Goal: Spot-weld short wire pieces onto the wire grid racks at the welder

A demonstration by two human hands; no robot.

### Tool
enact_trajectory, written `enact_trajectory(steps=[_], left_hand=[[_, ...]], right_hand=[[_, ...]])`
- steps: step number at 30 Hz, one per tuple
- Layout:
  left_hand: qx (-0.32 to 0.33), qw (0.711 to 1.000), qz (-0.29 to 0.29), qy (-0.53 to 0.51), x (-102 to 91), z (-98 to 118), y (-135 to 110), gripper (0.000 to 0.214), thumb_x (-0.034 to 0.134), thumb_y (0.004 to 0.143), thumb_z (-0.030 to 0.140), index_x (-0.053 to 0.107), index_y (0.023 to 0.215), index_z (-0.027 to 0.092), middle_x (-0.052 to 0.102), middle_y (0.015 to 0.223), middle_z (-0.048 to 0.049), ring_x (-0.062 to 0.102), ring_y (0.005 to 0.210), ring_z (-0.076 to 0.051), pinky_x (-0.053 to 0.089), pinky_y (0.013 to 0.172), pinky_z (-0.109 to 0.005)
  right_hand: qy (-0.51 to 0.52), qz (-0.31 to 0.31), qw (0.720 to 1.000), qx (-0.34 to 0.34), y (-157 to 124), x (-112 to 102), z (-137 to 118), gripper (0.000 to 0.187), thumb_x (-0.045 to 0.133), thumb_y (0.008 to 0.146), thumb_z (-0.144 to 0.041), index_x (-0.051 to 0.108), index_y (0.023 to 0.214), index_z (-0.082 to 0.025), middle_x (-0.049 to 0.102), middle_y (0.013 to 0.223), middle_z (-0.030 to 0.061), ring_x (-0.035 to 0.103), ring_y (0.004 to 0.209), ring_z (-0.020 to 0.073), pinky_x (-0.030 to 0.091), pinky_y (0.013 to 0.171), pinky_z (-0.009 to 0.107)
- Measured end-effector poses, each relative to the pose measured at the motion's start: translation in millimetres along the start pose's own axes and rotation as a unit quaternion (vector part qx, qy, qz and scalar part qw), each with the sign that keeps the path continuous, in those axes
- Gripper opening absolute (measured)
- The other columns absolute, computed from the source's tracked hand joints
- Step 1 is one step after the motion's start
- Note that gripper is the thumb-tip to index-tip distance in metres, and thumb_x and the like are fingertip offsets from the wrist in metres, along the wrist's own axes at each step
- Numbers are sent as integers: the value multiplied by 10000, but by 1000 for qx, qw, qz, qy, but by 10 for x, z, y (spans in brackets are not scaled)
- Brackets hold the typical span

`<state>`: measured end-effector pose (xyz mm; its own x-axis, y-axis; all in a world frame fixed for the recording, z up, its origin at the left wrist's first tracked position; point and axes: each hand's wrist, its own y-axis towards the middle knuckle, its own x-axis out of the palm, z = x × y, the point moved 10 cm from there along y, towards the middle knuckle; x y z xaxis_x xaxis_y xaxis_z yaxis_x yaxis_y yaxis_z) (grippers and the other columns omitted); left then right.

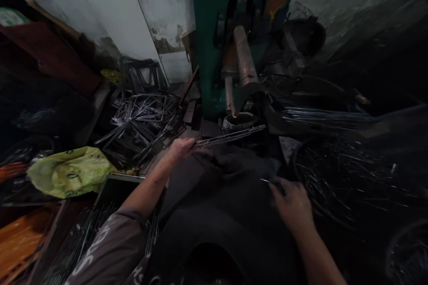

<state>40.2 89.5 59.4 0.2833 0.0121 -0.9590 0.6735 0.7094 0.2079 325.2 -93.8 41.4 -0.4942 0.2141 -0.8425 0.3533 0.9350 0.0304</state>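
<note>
My left hand (180, 148) is closed around one end of a bundle of thin metal rods (230, 136) that points right toward the base of a green press machine (214, 31). My right hand (290, 200) rests lower right on my dark-clothed lap, fingers pinched on a single thin metal rod (265, 181). A steel cylinder (244, 58) hangs from the press above a round die (239, 121).
A heap of bent wire frames (143, 120) lies left of the press. More rods lie on the ledge (324, 118) to the right. A dark round tub (347, 178) holds loose wires. A yellow-green plastic bag (70, 171) and a crate of rods (100, 218) sit lower left.
</note>
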Motion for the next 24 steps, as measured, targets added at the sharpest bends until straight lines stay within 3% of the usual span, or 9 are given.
enact_trajectory(steps=[2,5,9,11,13,15,17,19,24], left_hand=[[-3,1000,7,0,-34,-48,-40,372,368,921,406,480,647,182,519,578,-11,472,535,-112,294,527,-237],[-10,1000,17,0,-74,-113,-78,373,366,923,405,480,646,182,521,579,-12,475,535,-112,295,528,-239],[-22,1000,14,-8,-71,-159,-67,391,377,916,442,488,646,181,507,569,-8,468,532,-111,301,526,-234],[-25,1000,13,-7,-73,-158,-49,389,381,914,447,501,658,180,511,576,-9,465,531,-110,302,526,-232],[-22,1000,16,-4,-92,-143,-37,381,383,914,441,508,667,179,517,580,-9,463,529,-109,299,523,-231],[-18,1000,21,0,-128,-128,-41,379,380,917,433,509,666,180,518,578,-10,465,529,-111,296,520,-233],[-13,1000,27,4,-168,-123,-61,380,376,921,427,511,666,179,518,576,-12,473,533,-113,298,523,-237],[-13,999,30,8,-200,-135,-88,386,372,925,425,510,664,178,519,573,-13,480,533,-115,302,529,-241],[-6,999,42,13,-260,-180,-141,401,369,928,441,492,652,178,527,570,-14,495,528,-117,291,527,-246]], right_hand=[[-65,-11,998,-26,20,-4,12,336,375,812,-423,614,831,-187,666,901,150,584,882,308,418,871,469],[-91,-83,992,26,99,-25,191,274,424,757,-418,597,764,-205,653,752,130,595,759,305,450,759,448],[117,-108,978,132,320,-34,123,275,570,692,-482,611,758,-218,654,725,60,608,694,236,469,648,344],[305,-73,934,169,504,102,-93,305,654,657,-482,601,760,-201,644,706,43,602,672,194,483,633,303],[477,-54,853,206,702,387,-330,326,734,602,-437,556,731,-196,606,637,9,578,603,153,500,607,288],[589,-60,770,239,881,714,-548,349,783,581,-358,512,730,-197,627,681,3,598,625,143,523,614,292],[644,-80,719,248,1021,947,-734,329,784,615,-290,498,749,-196,661,751,15,631,681,148,542,647,306],[664,-100,702,239,1108,1048,-865,279,761,662,-245,506,762,-190,672,757,21,650,710,153,553,674,313],[670,-109,698,230,1150,1029,-975,193,717,700,-171,527,736,-165,664,699,28,661,690,155,561,654,286]])
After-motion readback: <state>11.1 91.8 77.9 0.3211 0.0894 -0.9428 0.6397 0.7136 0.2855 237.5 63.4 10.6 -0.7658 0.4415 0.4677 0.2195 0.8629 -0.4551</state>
